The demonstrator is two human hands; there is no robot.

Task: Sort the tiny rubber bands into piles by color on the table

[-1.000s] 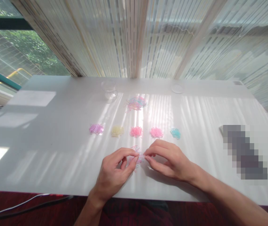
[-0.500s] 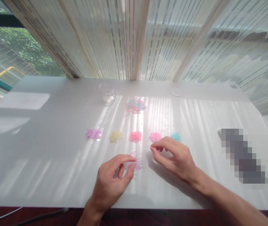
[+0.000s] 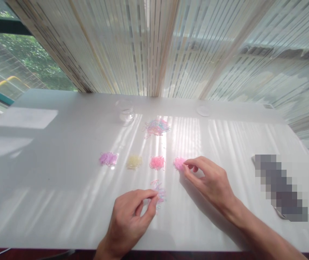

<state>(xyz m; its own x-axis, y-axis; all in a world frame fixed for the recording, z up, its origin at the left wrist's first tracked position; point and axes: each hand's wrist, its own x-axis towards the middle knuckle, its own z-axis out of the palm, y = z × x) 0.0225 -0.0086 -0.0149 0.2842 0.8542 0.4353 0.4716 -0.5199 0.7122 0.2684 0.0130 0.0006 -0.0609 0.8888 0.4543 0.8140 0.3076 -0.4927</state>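
My left hand point(image 3: 134, 218) hovers over a small mixed pile of pastel loops point(image 3: 161, 193) near the front, thumb and forefinger pinched at the pile. Whatever sits in that pinch is too small to make out. At the right edge of the light-pink pile point(image 3: 179, 163), my right hand point(image 3: 211, 180) has its fingertips pinched together; any loop in them cannot be made out. In the same row lie a coral-pink pile point(image 3: 157, 163), a yellow pile point(image 3: 134, 162) and a purple pile point(image 3: 108, 159). These loops are thin and elongated, like paper clips. The blue pile is hidden behind my right hand.
Farther back lies a larger mixed pile of loops point(image 3: 158, 127). Behind it stand a clear jar point(image 3: 126, 113) and a round clear lid point(image 3: 203, 111). A blurred-out dark object point(image 3: 280, 187) lies at the right of the white table point(image 3: 62, 202). String curtains point(image 3: 121, 47) hang beyond.
My right hand has moved slightly right, from above the light-pink pile to its edge, covering the blue pile. My left fingertips have closed tighter over the front pile. The view has tilted slightly.
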